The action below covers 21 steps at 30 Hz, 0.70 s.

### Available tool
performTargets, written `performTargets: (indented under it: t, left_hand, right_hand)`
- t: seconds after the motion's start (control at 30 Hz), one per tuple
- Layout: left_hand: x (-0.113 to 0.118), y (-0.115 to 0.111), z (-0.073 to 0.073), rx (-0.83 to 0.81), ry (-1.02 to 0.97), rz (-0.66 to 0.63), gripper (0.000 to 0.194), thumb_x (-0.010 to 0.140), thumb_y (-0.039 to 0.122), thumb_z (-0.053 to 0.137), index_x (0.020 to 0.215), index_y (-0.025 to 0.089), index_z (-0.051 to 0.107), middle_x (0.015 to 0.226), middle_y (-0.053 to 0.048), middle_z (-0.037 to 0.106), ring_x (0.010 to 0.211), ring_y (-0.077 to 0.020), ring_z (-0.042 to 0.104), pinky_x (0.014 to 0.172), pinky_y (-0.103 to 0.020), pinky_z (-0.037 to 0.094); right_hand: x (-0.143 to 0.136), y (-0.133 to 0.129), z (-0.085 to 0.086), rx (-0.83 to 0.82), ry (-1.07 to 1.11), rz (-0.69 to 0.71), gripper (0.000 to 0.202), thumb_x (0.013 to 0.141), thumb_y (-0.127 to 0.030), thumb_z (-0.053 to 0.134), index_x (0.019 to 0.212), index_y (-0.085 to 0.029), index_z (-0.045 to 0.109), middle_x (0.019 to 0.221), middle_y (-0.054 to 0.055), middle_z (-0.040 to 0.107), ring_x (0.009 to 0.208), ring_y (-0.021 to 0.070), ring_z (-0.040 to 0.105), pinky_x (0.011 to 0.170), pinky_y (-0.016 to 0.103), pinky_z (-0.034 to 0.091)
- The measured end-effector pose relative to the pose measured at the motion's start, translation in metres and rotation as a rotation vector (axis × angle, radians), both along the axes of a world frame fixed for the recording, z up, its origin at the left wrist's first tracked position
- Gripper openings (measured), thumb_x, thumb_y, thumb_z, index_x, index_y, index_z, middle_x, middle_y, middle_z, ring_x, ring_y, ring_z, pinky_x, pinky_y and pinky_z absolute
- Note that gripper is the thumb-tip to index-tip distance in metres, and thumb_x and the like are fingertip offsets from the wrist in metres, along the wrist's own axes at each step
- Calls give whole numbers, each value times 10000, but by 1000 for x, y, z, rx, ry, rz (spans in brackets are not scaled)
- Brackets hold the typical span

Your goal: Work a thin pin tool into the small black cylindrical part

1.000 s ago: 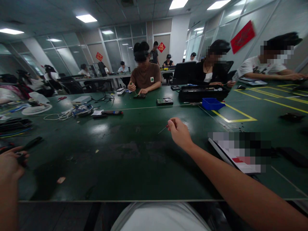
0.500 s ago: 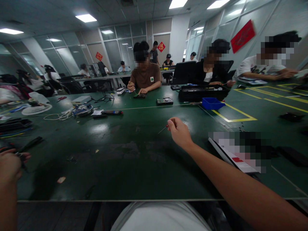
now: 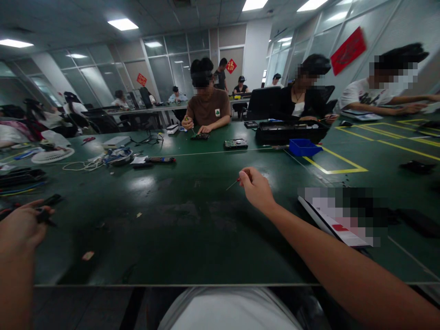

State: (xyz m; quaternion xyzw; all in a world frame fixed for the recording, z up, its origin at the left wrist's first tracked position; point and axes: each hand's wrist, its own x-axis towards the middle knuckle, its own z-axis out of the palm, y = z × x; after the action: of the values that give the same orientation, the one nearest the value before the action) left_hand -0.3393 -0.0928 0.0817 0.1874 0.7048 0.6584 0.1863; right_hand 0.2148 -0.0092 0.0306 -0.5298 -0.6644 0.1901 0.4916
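Note:
My right hand (image 3: 257,189) is closed around the handle of a small screwdriver (image 3: 233,184) above the middle of the green table (image 3: 192,247). Its thin metal shaft points left and down, and a bit of red shows by the fingers. At the left edge, my left hand (image 3: 22,229) is closed on a small black object (image 3: 44,215), whose kind I cannot make out. Just beyond those fingers is a long dark tool-like piece (image 3: 53,200), partly hidden by the hand.
A green-and-silver hard drive (image 3: 235,144) lies ahead, near a blue bin (image 3: 303,147) and a long black casing (image 3: 290,134). Bundled cables (image 3: 117,157) and a black pen-like tool (image 3: 160,160) are left of centre. Papers (image 3: 338,224) lie by my right forearm. A co-worker (image 3: 208,107) sits opposite.
My left hand has moved right and slightly up, bringing the black object further into view. My right hand with the screwdriver has stayed in place.

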Motion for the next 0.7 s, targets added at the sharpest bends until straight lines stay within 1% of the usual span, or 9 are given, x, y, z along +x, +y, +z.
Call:
performTargets:
  t: [0.1, 0.17, 0.23, 0.3, 0.4, 0.47, 0.57, 0.63, 0.7]
  left_hand:
    - [31, 13, 11, 17, -17, -42, 368, 623, -167, 386, 811, 115, 529, 706, 26, 516, 557, -52, 496, 488, -68, 428]
    - [55, 22, 18, -21, -35, -80, 390, 618, -167, 398, 842, 116, 545, 708, 20, 517, 578, -62, 509, 499, -82, 426]
    - [78, 32, 23, -21, -41, -159, 412, 619, -159, 408, 888, 114, 560, 716, 14, 518, 604, -71, 520, 527, -104, 438]
    - [100, 42, 24, 1, -38, -256, 432, 622, -142, 415, 929, 117, 576, 733, 6, 533, 643, -82, 535, 579, -132, 461]
    - [136, 56, 18, 35, -16, -497, 407, 652, -61, 481, 977, 151, 604, 759, -9, 561, 705, -125, 541, 621, -204, 468]
    - [167, 63, 10, 23, 36, -645, 431, 653, -13, 506, 1020, 181, 620, 767, -31, 571, 727, -160, 533, 640, -267, 461]
    - [218, 71, -3, -41, 126, -894, 480, 669, 30, 483, 1124, 147, 581, 799, -45, 580, 785, -169, 548, 800, -342, 434]
    - [250, 76, -12, -49, 170, -996, 473, 702, 73, 468, 1168, 116, 540, 805, -50, 572, 789, -172, 543, 829, -378, 405]
    - [277, 80, -21, -60, 208, -1085, 472, 730, 134, 495, 1201, 127, 515, 850, -61, 586, 817, -192, 555, 827, -392, 405]
  right_hand:
    - [0, -1, 1, 1, -3, 6, 262, 961, -425, 446, 893, -220, 594, 717, 37, 665, 681, 209, 619, 646, 332, 421]
    - [0, -2, 2, -2, -5, 8, 257, 961, -421, 447, 892, -222, 594, 723, 38, 669, 686, 210, 622, 648, 334, 425]
    - [0, -2, 3, -5, -5, 7, 253, 961, -420, 451, 896, -224, 596, 728, 39, 675, 688, 211, 625, 650, 335, 430]
    - [0, -3, 4, -6, -8, 2, 257, 959, -425, 456, 901, -223, 604, 728, 41, 680, 685, 213, 626, 648, 338, 435]
    - [0, -4, 5, -19, -14, 2, 275, 949, -444, 486, 887, -217, 627, 735, 48, 694, 685, 215, 635, 642, 339, 440]
    - [0, -5, 4, -23, -20, 11, 293, 935, -470, 518, 863, -215, 642, 732, 49, 698, 677, 213, 639, 627, 335, 437]
    - [0, -6, 4, -7, -33, 14, 334, 911, -523, 560, 799, -219, 643, 693, 40, 688, 628, 199, 619, 590, 325, 420]
    - [-1, -7, 4, -4, -44, 5, 361, 892, -550, 584, 744, -224, 630, 658, 32, 678, 591, 187, 594, 579, 321, 411]
    - [-1, -8, 5, -6, -53, -4, 370, 875, -557, 605, 710, -227, 619, 633, 24, 671, 565, 177, 574, 580, 320, 408]
